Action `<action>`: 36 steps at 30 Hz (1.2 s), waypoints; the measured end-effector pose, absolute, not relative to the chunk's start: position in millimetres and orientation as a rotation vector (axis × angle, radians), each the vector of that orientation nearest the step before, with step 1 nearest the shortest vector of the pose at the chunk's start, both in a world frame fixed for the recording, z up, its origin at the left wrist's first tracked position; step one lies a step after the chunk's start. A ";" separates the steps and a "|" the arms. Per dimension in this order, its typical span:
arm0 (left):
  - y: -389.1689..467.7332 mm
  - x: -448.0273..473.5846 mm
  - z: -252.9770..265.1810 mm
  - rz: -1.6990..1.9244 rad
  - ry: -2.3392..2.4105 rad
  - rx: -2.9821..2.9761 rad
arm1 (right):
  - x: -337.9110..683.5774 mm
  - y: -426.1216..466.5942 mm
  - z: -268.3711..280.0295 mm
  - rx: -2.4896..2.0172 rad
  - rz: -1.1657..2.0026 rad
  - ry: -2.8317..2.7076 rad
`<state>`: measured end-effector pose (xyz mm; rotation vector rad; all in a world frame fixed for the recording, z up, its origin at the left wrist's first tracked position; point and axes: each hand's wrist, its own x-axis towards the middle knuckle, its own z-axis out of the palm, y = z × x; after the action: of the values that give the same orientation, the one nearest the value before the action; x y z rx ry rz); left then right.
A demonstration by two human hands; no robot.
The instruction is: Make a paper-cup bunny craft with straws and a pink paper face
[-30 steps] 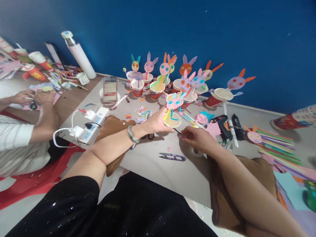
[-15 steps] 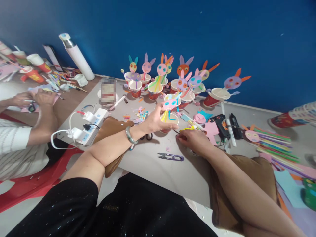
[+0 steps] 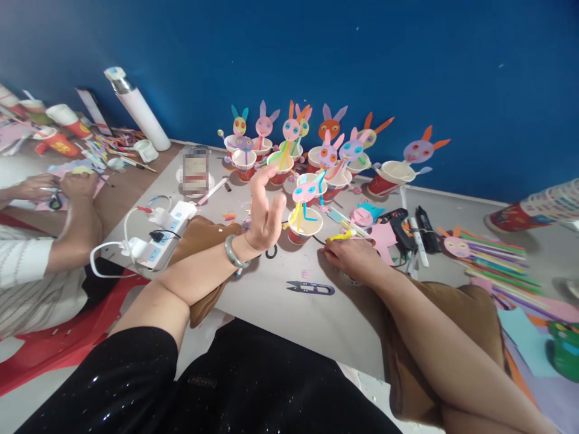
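Observation:
My left hand (image 3: 266, 214) is raised just left of a paper cup (image 3: 306, 232), its fingers spread and holding nothing. The cup stands upright, with a pink paper rabbit head (image 3: 306, 191) and yellow and blue strips rising from it. My right hand (image 3: 353, 258) rests on the table with curled fingers, beside a small yellow piece (image 3: 341, 235). Whatever those fingers hold, if anything, is hidden. Purple thread snips (image 3: 310, 288) lie in front, between my hands. Part of a dark scissors handle (image 3: 271, 252) shows below my left hand.
Several rabbit cups (image 3: 280, 169) stand along the blue wall. A glue gun (image 3: 398, 226), markers (image 3: 419, 242) and coloured sticks (image 3: 497, 259) lie to the right. At left are a power strip (image 3: 172, 235), a white bottle (image 3: 142, 114) and another person's hands (image 3: 81, 181) with scissors.
My left hand has let go of the rabbit cup and moved left, its fingers opening upward. The cup now stands alone. My right hand has stayed nearly in place.

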<state>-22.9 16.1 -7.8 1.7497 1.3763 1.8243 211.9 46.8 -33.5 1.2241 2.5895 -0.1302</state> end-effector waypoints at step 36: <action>-11.7 21.2 -22.9 0.437 1.050 1.526 | 228.9 51.9 -23.7 1.150 -1.824 2.378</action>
<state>21.2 -11.7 -22.9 1.5263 1.0499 0.4369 228.9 51.9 -23.7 1.1505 2.3784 -1.8242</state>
